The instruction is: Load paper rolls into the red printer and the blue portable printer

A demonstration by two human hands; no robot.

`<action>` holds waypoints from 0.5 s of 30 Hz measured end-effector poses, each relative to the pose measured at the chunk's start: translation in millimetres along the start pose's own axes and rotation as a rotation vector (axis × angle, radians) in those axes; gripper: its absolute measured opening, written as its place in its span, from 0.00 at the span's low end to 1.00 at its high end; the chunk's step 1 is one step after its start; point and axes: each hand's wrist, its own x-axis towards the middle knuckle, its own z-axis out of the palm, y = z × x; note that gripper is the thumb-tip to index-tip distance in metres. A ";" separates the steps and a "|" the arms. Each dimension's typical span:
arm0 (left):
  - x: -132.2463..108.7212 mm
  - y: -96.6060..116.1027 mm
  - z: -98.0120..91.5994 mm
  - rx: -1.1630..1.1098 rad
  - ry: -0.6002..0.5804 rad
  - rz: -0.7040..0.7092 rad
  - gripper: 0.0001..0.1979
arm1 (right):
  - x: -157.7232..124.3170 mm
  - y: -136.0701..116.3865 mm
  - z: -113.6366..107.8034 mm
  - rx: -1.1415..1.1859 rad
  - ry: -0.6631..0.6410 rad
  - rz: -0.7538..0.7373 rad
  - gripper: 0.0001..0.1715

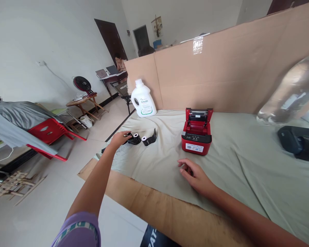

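Note:
My left hand reaches to the far left of the cloth, its fingers closed around a small black roll, partly hidden by the hand. Beside it lie a second black roll with a white core and another black roll with its loose end curling up. My right hand rests low over the cloth in front of a red label printer, fingers loosely bent and apart, holding nothing. The printer's lid is up, showing a black roller inside.
A white jug stands behind the rolls against a cardboard screen. At the right are a black device and clear plastic wrapping. Pale cloth covers the table, whose wooden edge faces me. Two people sit farther off.

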 end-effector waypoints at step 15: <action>-54.9 231.1 -23.2 -1.223 0.008 0.269 0.26 | 32.0 -80.7 -66.6 -0.163 0.382 -0.168 0.11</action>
